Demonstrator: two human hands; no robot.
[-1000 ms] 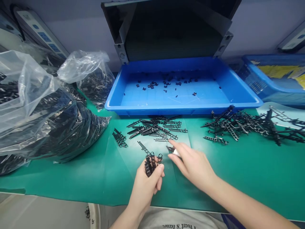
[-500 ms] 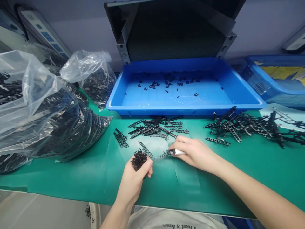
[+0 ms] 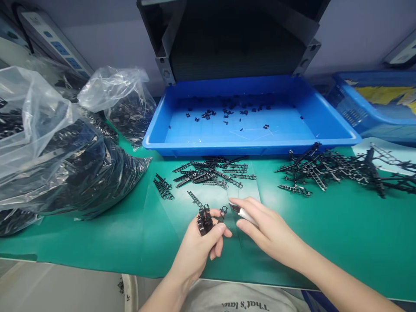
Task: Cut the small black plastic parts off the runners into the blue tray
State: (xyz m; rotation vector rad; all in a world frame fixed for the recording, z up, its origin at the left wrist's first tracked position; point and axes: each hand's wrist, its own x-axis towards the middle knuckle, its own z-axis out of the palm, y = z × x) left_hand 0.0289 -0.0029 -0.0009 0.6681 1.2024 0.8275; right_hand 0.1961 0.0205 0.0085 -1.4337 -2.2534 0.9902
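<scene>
Black plastic strips [image 3: 203,223], smooth blue plastic tray [image 3: 251,144], glossy clear bags [image 3: 94,173]

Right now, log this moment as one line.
left hand: holding black parts | right hand: holding black-and-white tool | blue tray: small black pieces inside

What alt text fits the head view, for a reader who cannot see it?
A person's left grip holds a bunch of small black parts over a green table, and the right grip holds a white-handled tool. Beyond them lie piles of black strips and a blue tray with scattered black pieces; filled bags sit at left.
</scene>
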